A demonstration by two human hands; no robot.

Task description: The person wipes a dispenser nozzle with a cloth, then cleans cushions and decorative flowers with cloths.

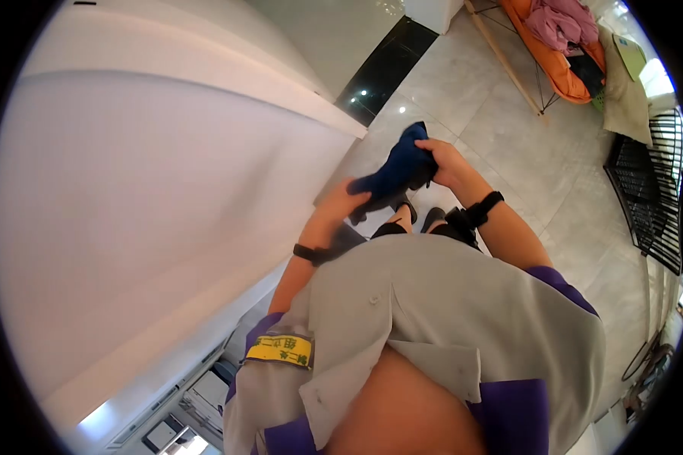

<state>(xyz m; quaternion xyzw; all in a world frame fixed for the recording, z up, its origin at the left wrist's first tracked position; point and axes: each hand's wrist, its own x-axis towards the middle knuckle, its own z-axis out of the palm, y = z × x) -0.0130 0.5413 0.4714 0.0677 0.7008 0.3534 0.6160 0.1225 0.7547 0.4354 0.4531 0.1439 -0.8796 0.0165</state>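
1 dark blue cloth [391,168], held up over the gray floor [493,144]
from my far-off seat i see the left hand [345,200] gripping 1 end and the right hand [444,162] pinching near the other end, with its thumb on top. i think the cloth could slip and fall by the feet [406,215] if either hand gets loose, since it seems soft and floppy. the left hand looks close to the big white panel [152,197], so a wide swing might bump it. the cloth is deep blue, long and bunched up, with black bits under it; i cannot tell what those are. it is out in front of the gray shirt [463,288], between the 2 hands. the left hand is a bit blurry.
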